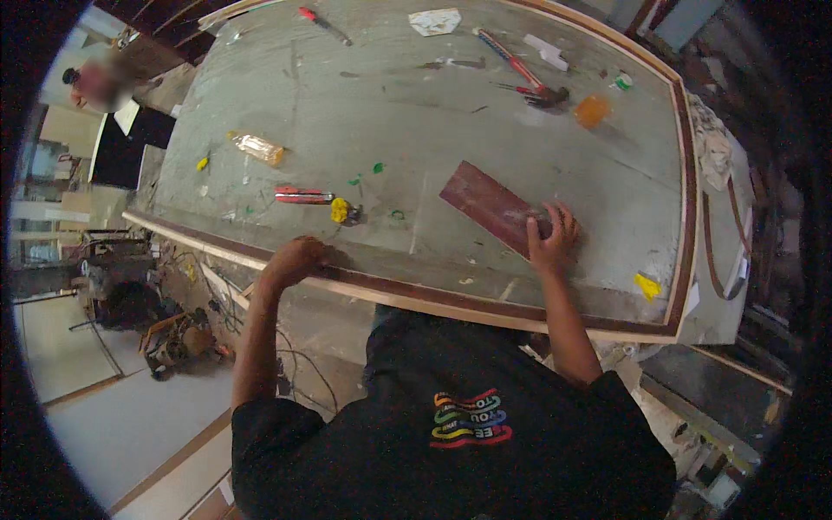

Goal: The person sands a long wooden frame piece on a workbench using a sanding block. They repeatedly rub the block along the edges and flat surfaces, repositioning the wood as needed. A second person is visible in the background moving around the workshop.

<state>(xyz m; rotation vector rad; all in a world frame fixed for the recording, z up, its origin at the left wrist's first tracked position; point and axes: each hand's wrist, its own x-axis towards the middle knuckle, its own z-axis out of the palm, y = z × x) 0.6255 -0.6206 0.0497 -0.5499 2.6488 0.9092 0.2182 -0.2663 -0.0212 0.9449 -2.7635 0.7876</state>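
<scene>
My right hand (555, 238) is over the near right end of a flat, dark red rectangular piece (487, 201), thumb and fingers bent around that end. The piece lies slantwise on a large grey-green tabletop (399, 113). At the table's near edge my left hand (299, 257) rests on the wooden border strip (407, 288), fingers bent and partly in shadow, with no object seen in it. Beyond the left hand are a red utility knife (303, 195) and a crumpled yellow scrap (340, 210).
A clear bottle (257, 148) lies on the left side. A claw hammer (524, 71), an orange piece (593, 111) and a red marker (324, 25) are farther off. A yellow scrap (646, 286) lies near the right corner. Another person (97, 85) is at the far left.
</scene>
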